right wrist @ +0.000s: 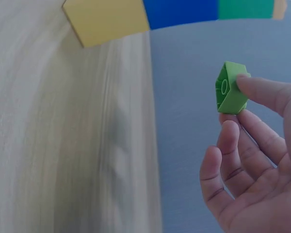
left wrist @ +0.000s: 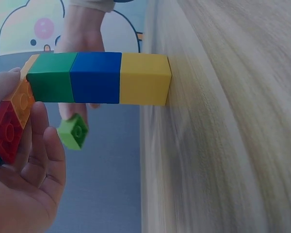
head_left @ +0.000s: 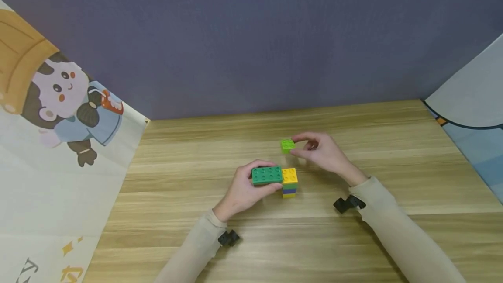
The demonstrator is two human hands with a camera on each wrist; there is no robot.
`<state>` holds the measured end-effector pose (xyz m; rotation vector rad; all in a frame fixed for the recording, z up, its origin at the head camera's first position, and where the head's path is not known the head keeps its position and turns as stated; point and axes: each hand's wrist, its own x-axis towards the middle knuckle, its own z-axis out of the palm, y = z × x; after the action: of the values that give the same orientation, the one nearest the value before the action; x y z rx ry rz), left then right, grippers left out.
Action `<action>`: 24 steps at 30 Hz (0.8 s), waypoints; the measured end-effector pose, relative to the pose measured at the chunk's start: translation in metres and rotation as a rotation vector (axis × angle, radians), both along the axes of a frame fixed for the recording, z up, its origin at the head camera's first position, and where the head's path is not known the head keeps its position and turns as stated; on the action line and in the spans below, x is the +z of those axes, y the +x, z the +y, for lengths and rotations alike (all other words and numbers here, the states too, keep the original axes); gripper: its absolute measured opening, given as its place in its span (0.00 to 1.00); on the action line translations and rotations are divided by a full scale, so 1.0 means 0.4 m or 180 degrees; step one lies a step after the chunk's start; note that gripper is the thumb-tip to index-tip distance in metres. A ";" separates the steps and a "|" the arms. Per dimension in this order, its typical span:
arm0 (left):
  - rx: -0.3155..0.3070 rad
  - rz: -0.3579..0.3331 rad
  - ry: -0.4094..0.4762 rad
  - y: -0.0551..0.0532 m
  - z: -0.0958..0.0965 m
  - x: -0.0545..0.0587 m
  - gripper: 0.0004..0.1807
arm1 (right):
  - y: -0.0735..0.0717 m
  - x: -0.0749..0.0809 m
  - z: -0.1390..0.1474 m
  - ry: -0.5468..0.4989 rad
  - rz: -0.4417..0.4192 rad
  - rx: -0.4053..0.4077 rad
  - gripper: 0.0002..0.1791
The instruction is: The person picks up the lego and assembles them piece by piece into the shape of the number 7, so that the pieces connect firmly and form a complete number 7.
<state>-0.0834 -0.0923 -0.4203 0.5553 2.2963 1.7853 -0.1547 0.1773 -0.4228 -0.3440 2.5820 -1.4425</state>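
Note:
A tower of toy building bricks [left wrist: 96,77] stands on the table, yellow at its foot, then blue, then green. Level with the top, an orange-yellow brick [left wrist: 23,100] and a red brick [left wrist: 8,131] jut out sideways, their undersides showing. A dark green brick [head_left: 267,175] with two rows of studs lies on this overhang. My left hand [head_left: 245,189] grips the overhanging part between thumb and fingers. Beyond the tower, above the table, my right hand [head_left: 324,154] pinches a small lime green brick [right wrist: 232,90] between thumb and fingertips; its hollow underside shows in the right wrist view.
The wood-grain table [head_left: 177,143] is bordered by a dark blue-grey panel [head_left: 251,47] at the back. A cartoon-printed panel [head_left: 47,187] closes the left side, another printed panel [head_left: 475,99] the right. Each sleeve has a small black device [head_left: 229,238] at the wrist.

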 end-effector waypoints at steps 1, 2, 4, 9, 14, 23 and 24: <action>0.0002 -0.0004 0.0003 0.001 0.000 0.000 0.24 | 0.006 0.005 0.002 -0.0004 0.0003 0.0000 0.25; 0.0003 -0.0007 0.0008 0.001 0.001 0.000 0.24 | 0.013 0.010 0.005 -0.0011 0.0011 -0.0001 0.25; 0.0013 0.0004 0.0014 0.002 0.001 -0.001 0.24 | 0.025 0.020 0.009 -0.0028 0.0049 0.0007 0.24; 0.0025 -0.0003 0.0053 0.004 0.001 -0.003 0.24 | 0.060 0.040 0.016 -0.0060 0.0174 0.0043 0.22; 0.0018 -0.0031 0.0070 0.010 0.000 -0.002 0.24 | 0.099 0.052 0.015 -0.0114 0.0196 0.0082 0.21; -0.0027 -0.0020 0.0068 0.016 0.002 -0.001 0.24 | 0.161 0.076 0.015 -0.0211 0.0393 0.0077 0.21; -0.0028 -0.0021 0.0064 0.017 0.003 0.000 0.24 | 0.167 0.078 0.015 -0.0209 0.0405 0.0070 0.20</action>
<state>-0.0767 -0.0913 -0.4204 0.5612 2.2705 1.8053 -0.0879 0.1832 -0.3917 -0.4869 2.6233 -1.5484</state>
